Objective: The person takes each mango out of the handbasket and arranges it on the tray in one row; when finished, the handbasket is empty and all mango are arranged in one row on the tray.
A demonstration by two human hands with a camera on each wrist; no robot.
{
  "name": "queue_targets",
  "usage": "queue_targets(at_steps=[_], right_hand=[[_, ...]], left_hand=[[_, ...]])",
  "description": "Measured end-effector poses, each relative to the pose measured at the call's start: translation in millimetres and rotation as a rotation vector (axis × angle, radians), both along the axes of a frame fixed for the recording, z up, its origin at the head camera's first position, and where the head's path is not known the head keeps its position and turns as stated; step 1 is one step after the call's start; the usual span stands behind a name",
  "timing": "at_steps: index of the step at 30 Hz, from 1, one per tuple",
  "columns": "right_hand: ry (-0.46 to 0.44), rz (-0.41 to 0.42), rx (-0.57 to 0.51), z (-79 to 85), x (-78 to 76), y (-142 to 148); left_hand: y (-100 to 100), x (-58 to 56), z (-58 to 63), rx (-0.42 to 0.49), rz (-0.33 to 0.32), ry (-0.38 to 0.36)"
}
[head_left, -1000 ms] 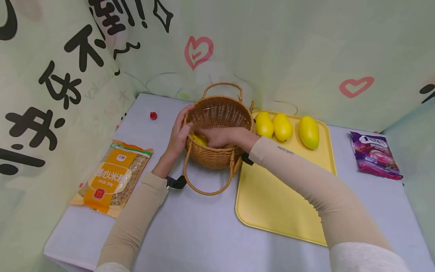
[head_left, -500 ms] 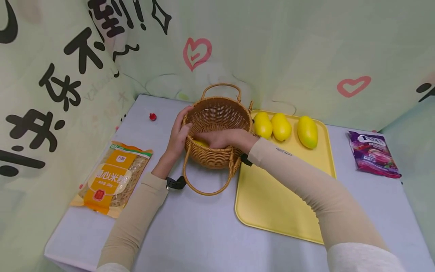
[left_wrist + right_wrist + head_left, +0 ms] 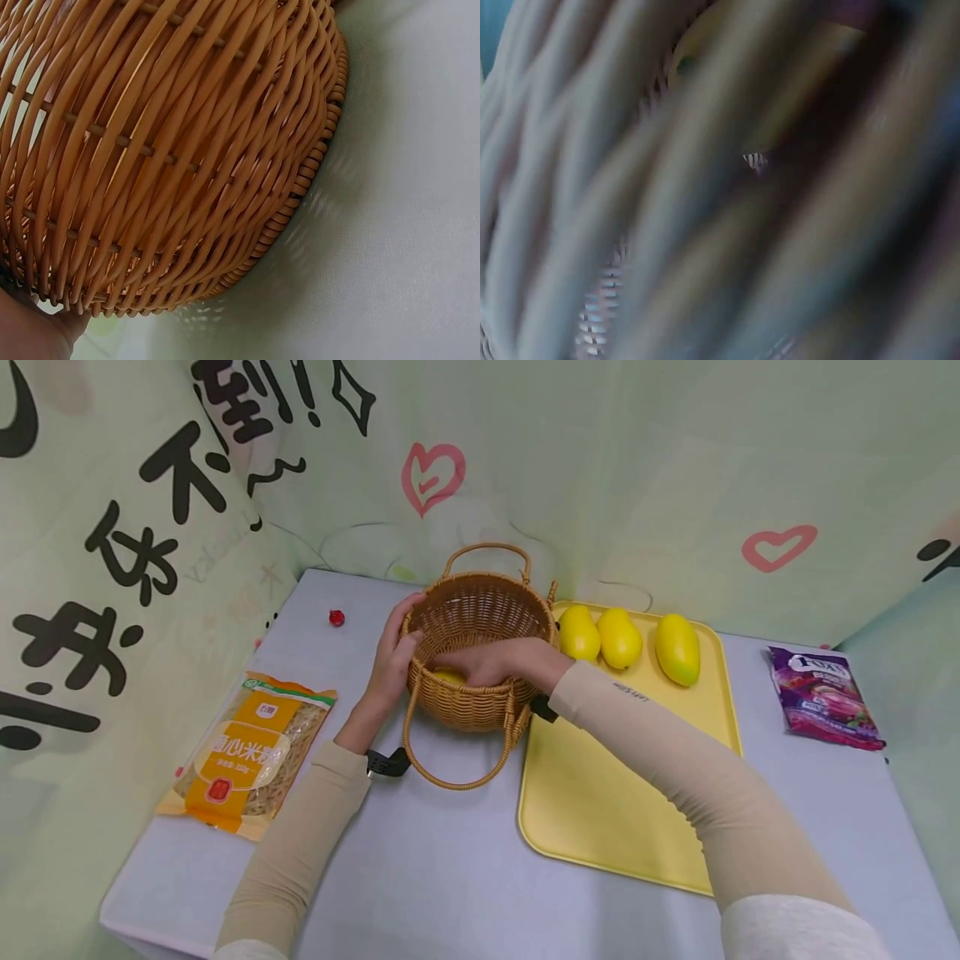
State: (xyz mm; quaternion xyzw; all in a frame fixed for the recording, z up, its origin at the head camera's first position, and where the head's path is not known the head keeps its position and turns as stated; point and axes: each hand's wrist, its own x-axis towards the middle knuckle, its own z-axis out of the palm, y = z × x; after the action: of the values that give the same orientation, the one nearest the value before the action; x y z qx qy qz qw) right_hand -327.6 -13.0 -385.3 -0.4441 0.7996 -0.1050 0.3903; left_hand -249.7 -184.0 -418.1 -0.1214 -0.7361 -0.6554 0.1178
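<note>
My left hand (image 3: 392,660) grips the left rim of a round wicker basket (image 3: 465,706), thumb at the rim. In the left wrist view the woven wall (image 3: 187,150) fills much of the picture, with part of the hand (image 3: 34,330) at the lower left corner. Reaching over the right side, my right hand (image 3: 495,662) is down inside the basket, on a yellow mango (image 3: 450,677). Its fingertips are hidden, though they appear curled round the fruit. Blurred wicker (image 3: 690,165) covers most of the right wrist view, with yellow fruit (image 3: 701,41) behind it.
Right of the basket lies a yellow tray (image 3: 600,802), bearing a mango (image 3: 677,650) and two smaller yellow fruits (image 3: 620,639) at its back. A purple snack bag (image 3: 825,697) lies far right. On the left are a noodle packet (image 3: 251,756) and a small red object (image 3: 337,618).
My right hand has shifted slightly within the basket, and less of the mango shows than a second ago. The left hand keeps its grip on the rim. The head view has moved slightly.
</note>
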Motion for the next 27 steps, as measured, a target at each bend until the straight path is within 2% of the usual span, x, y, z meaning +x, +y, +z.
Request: queue_targets(at_steps=[4, 5, 8, 13, 27], right_hand=[[0.062, 0.009, -0.035, 4.3, -0.6, 4.7], [0.074, 0.004, -0.042, 11.2, 3.4, 5.3], [0.100, -0.003, -0.085, 18.8, 6.1, 8.3], [0.144, -0.021, -0.099, 31.5, 9.8, 12.6], [0.244, -0.074, -0.168, 55.3, 8.7, 28.1]], left_hand=[[-0.6, 0.6, -0.2, -0.005, 0.000, 0.004], [-1.0, 0.7, -0.4, -0.005, 0.001, 0.004], [-1.8, 1.2, -0.6, -0.006, 0.004, 0.006], [-2.5, 1.5, -0.8, 0.003, 0.001, 0.014], [-0.1, 3.0, 0.7, -0.011, 0.004, 0.004]])
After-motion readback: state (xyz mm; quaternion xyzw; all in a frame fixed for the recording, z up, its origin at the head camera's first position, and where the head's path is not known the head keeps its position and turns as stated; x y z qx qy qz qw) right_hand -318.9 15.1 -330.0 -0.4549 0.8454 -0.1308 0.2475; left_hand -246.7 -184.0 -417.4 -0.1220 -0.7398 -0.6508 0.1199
